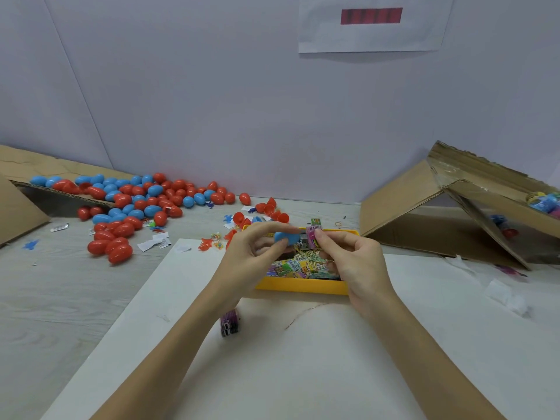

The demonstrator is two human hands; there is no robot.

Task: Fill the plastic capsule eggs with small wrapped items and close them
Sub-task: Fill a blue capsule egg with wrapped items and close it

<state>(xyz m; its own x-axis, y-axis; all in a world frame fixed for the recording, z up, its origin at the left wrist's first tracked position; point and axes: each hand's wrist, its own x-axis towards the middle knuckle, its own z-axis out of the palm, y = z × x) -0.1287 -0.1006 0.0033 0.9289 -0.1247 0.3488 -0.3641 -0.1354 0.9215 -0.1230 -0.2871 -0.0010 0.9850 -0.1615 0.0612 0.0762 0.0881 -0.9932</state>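
Above yellow tray point(303, 287) of wrappers: left hand point(254, 248) gripping blue egg half point(286, 237), right hand point(348, 253) pinching pink wrapped item point(312, 236) just right of it, nearly touching, open side unclear.

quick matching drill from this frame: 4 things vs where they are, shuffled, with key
Things:
1. blue egg half
2. pink wrapped item
3. yellow tray
4. egg pile

Places:
A. far left on the floor, spilling from a cardboard flap
B. pinched in the right hand
C. under both hands, full of wrapped items
D. held in the left hand

Pairs: 1-D, 2-B, 3-C, 4-A
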